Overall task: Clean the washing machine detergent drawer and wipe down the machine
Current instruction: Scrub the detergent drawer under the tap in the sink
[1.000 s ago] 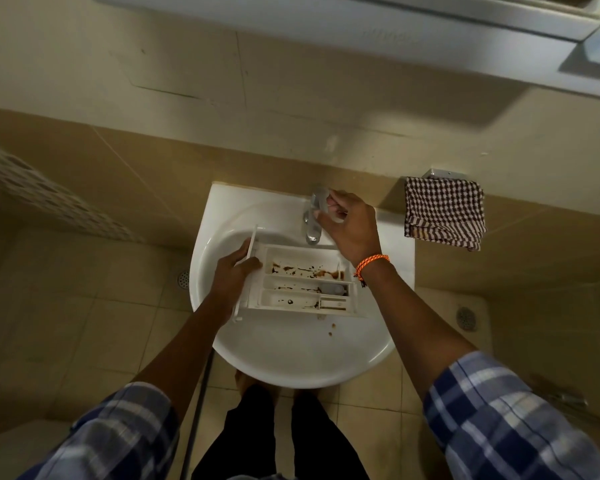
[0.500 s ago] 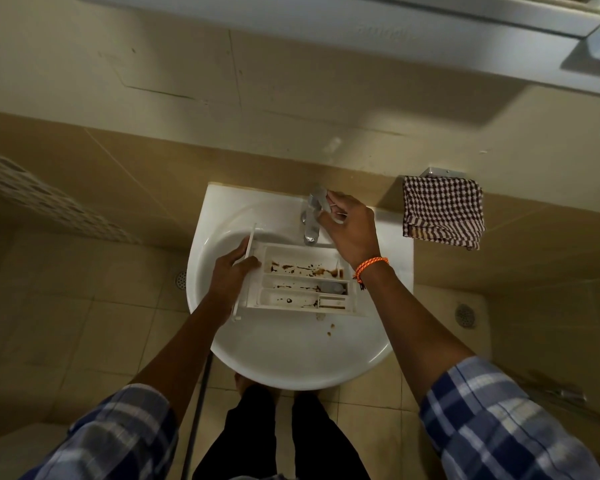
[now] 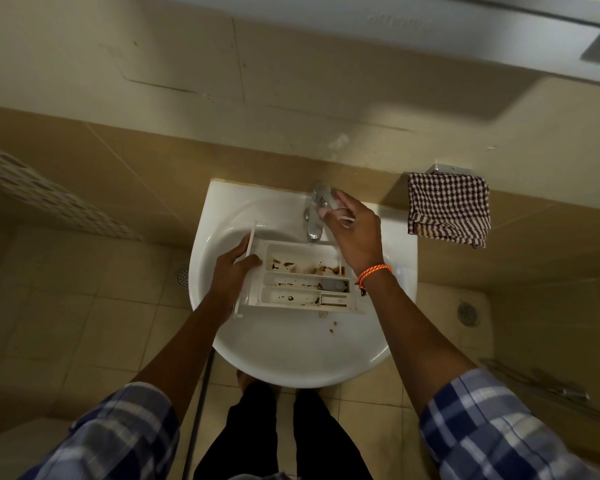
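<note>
Overhead view of a white basin fixed to a tiled wall, seen from the wearer's head. Far left: a patterned strip runs down the wall; below it lies bare tiled floor with a small round drain just beside the basin's left rim. The left hand closes its grip on the front panel at the left end of the drawer, thumb on top and fingers wrapped underneath. The drawer lies level across the bowl, its long side running left to right, its near edge over the middle of the bowl and its far edge just under the tap. Three compartments run lengthwise; brown residue marks all three, and a grey insert sits at the right end of the middle one. A few brown specks lie on the bowl just beyond the drawer's near right corner; the front half of the bowl is otherwise open. The right hand, with an orange band at the wrist, reaches over the drawer's right end and grips the tap lever between its fingertips. Right of the basin, well apart from it, a checked cloth hangs from a wall bracket. A second floor drain lies lower right. A dark hose drops beneath the basin's left side.
</note>
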`<state>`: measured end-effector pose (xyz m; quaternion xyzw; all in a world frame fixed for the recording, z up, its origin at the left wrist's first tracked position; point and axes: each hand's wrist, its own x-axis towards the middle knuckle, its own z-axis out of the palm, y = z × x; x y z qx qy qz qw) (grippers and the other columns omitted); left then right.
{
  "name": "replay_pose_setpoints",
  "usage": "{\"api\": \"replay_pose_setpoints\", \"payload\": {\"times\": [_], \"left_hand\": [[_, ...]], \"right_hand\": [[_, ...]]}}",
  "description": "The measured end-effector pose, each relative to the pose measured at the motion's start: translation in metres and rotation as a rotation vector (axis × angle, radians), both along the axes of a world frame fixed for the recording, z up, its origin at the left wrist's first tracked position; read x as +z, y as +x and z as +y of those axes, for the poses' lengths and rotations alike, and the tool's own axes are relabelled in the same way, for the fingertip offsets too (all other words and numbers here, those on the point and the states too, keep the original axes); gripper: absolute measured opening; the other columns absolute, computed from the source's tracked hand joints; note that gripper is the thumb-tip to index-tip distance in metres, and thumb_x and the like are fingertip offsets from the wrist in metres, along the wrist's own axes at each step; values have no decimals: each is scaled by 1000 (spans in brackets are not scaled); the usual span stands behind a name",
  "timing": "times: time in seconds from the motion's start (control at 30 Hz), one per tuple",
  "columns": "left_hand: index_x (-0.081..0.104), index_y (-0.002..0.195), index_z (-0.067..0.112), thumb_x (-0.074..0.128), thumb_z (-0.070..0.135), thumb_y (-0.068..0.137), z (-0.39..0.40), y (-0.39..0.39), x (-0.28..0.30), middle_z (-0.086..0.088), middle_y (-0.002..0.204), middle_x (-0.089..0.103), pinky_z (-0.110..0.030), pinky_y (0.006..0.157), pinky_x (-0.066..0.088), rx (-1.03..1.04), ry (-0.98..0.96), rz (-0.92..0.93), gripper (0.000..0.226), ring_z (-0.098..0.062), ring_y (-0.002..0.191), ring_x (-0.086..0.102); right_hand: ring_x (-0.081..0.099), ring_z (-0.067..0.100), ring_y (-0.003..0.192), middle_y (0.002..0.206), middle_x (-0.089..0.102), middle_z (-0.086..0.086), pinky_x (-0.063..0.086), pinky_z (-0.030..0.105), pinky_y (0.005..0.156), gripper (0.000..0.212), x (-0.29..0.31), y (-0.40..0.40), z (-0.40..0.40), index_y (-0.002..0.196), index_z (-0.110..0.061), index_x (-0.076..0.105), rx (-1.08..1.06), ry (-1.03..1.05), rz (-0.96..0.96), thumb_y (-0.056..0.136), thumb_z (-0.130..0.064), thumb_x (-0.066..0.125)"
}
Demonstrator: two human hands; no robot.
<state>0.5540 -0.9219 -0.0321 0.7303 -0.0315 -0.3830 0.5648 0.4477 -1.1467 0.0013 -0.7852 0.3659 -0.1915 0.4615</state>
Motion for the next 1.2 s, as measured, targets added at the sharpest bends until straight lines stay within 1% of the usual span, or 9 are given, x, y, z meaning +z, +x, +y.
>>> {"api": "replay_pose_setpoints", "payload": {"times": [0.17, 0.3, 0.37, 0.5, 0.7, 0.8, 0.9, 1.03, 1.2], "left_hand": [[66, 148, 21, 63, 12, 103, 1, -2, -4, -1, 123, 78, -27, 79, 58, 9, -1, 9, 46, -18, 108, 72], [67, 147, 21, 63, 11, 103, 2, -3, -5, 1, 122, 79, -23, 78, 60, 19, -6, 4, 46, -18, 108, 73], [67, 147, 21, 63, 12, 103, 2, -3, -4, 2, 120, 79, -17, 73, 59, 19, -3, -5, 46, -14, 105, 73], [68, 147, 21, 63, 12, 103, 3, -4, -5, 4, 119, 79, -19, 76, 58, 23, -7, -2, 45, -18, 109, 73], [66, 148, 28, 63, 9, 102, 1, -9, -9, 8, 112, 81, -25, 80, 58, 21, -26, 17, 50, -11, 98, 75], [67, 148, 29, 63, 6, 99, -4, -10, -11, 3, 116, 81, -29, 82, 58, 31, -47, 50, 53, -19, 103, 74], [64, 151, 28, 66, 6, 99, -13, -13, -16, 1, 128, 78, -27, 84, 60, -35, -58, 39, 57, -18, 109, 74], [65, 149, 30, 69, 5, 98, -27, -21, -22, 2, 131, 77, -30, 87, 60, -66, -79, 37, 57, -15, 111, 73], [70, 139, 27, 80, 24, 96, -35, -27, -29, 1, 127, 79, -40, 94, 63, -33, -86, 77, 44, -18, 109, 77]], "right_hand": [[72, 4, 100, 109, 78, -7, 61, 30, 91, 30, -5, -6, 9, 124, -18, 74, -27, -7, -17, 97, -32, 73], [72, 5, 96, 105, 80, 0, 50, 4, 76, 26, -5, -1, 10, 120, -16, 78, -87, -56, -3, 100, -29, 69], [69, -1, 87, 99, 80, -1, 44, 0, 71, 23, -3, 1, 11, 119, -16, 78, -91, -64, 1, 100, -25, 69], [59, -13, 71, 81, 69, -11, 40, 2, 66, 22, -2, 3, 13, 116, -15, 79, -93, -41, -2, 101, -26, 68], [70, -1, 98, 109, 78, -4, 49, 5, 82, 29, -4, -6, 15, 126, -15, 75, -116, 10, -11, 103, -28, 65], [71, 12, 104, 117, 77, 2, 59, 26, 94, 24, -19, -31, 15, 123, -11, 75, -256, -66, 63, 101, -16, 64], [67, 21, 116, 126, 72, 5, 56, 45, 104, 29, -35, -65, 21, 128, -14, 70, -363, -115, 147, 99, -12, 64], [62, 24, 126, 136, 66, 9, 53, 43, 109, 39, -42, -100, 29, 140, -15, 63, -441, -93, 163, 102, -9, 60], [68, 26, 120, 134, 69, 14, 49, 25, 101, 44, -44, -120, 31, 152, -15, 52, -379, -35, 217, 108, -14, 50]]}}
